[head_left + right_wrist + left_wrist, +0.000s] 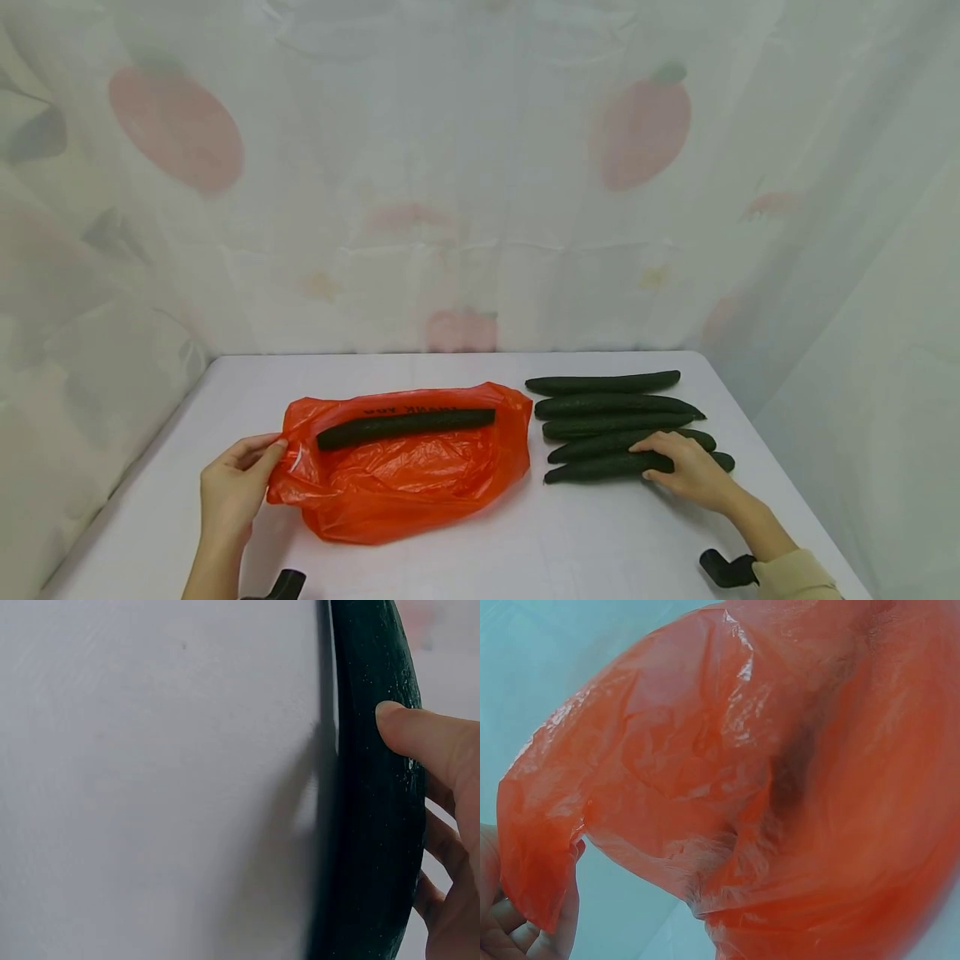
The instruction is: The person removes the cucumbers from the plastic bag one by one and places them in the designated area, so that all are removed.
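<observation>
On the left of the table, an orange-red plastic bag [405, 521] lies spread with its mouth open, and one dark green cucumber [405, 427] lies in it. My left hand [234, 483] pinches the bag's left edge between thumb and fingers; in the left wrist view the bag [652, 750] hangs over part of the fingers. To the right, several cucumbers lie roughly side by side. My right hand [690, 471] grips the nearest cucumber [600, 469] toward its right end. In the right wrist view the thumb presses that cucumber's [371, 825] near side, with the other fingers beyond it.
The farthest cucumber [603, 383] lies near the back edge of the white table [465, 575]. Pale curtains [480, 167] with faint fruit prints hang behind and at both sides. A black device part [727, 569] sits by each wrist.
</observation>
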`<state>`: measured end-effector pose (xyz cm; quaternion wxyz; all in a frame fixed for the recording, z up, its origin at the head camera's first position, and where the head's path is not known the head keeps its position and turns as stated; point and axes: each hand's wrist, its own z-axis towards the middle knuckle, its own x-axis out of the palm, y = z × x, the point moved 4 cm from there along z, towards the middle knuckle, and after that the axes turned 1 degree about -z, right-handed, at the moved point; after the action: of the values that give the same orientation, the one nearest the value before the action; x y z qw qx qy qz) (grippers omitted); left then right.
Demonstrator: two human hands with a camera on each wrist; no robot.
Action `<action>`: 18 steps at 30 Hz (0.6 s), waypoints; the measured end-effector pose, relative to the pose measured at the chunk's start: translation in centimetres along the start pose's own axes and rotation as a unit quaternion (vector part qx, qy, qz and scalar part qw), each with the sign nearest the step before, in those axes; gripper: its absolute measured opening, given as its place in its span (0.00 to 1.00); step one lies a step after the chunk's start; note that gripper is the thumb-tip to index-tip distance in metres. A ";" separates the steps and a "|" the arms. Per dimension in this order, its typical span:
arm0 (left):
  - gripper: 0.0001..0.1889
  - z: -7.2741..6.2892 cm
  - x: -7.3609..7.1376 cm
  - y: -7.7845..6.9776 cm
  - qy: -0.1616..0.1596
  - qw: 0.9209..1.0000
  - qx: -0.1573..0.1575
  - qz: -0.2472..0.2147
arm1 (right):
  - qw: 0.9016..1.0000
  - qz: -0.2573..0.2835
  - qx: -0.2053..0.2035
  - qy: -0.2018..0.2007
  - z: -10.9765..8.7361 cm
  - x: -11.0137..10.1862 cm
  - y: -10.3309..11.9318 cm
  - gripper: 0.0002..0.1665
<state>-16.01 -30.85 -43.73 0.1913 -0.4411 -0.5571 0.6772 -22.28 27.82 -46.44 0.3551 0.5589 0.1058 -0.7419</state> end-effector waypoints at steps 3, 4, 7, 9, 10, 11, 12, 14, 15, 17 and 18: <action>0.21 0.0 0.0 -0.1 -0.001 1.000 0.001 0.000 | 1.000 -0.002 0.001 -0.012 -0.1 0.3 -0.1 0.26; 0.20 0.0 0.0 -0.1 -0.002 1.000 0.002 -0.001 | 1.000 -0.005 0.001 -0.015 -0.1 0.4 -0.2 0.26; 0.20 0.0 0.0 -0.1 -0.003 1.000 0.001 -0.004 | 1.000 -0.009 0.000 -0.024 -0.2 0.6 -0.3 0.25; 0.20 -0.1 0.0 -0.2 -0.002 1.000 0.000 -0.008 | 0.999 -0.014 -0.002 -0.030 -0.2 0.7 -0.3 0.25; 0.20 -0.1 0.0 -0.2 -0.002 1.000 -0.001 -0.010 | 0.999 -0.016 -0.003 -0.032 -0.2 0.7 -0.3 0.25; 0.20 -0.1 0.0 -0.1 -0.002 1.000 -0.002 -0.012 | 0.999 -0.017 -0.004 -0.033 -0.2 0.7 -0.3 0.25; 0.20 -0.1 0.0 -0.1 -0.002 1.000 -0.002 -0.012 | 0.999 -0.020 -0.006 -0.034 -0.2 0.7 -0.3 0.25; 0.20 -0.1 0.0 -0.1 -0.002 1.000 -0.003 -0.015 | 0.999 -0.020 -0.008 -0.034 -0.2 0.6 -0.3 0.25; 0.19 -0.1 -0.1 -0.1 -0.003 1.000 -0.003 -0.016 | 0.999 -0.020 -0.008 -0.033 -0.2 0.5 -0.3 0.25; 0.19 -0.1 -0.1 -0.1 -0.004 1.000 -0.001 -0.016 | 0.999 -0.019 -0.008 -0.029 -0.2 0.4 -0.2 0.24; 0.19 -0.1 -0.1 -0.2 -0.005 1.000 -0.001 -0.017 | 0.999 -0.021 -0.008 -0.026 -0.1 0.3 -0.2 0.24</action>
<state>-15.86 -30.83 -43.54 0.2000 -0.4285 -0.5660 0.6753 -22.33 27.95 -46.78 0.3467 0.5342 0.1139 -0.7626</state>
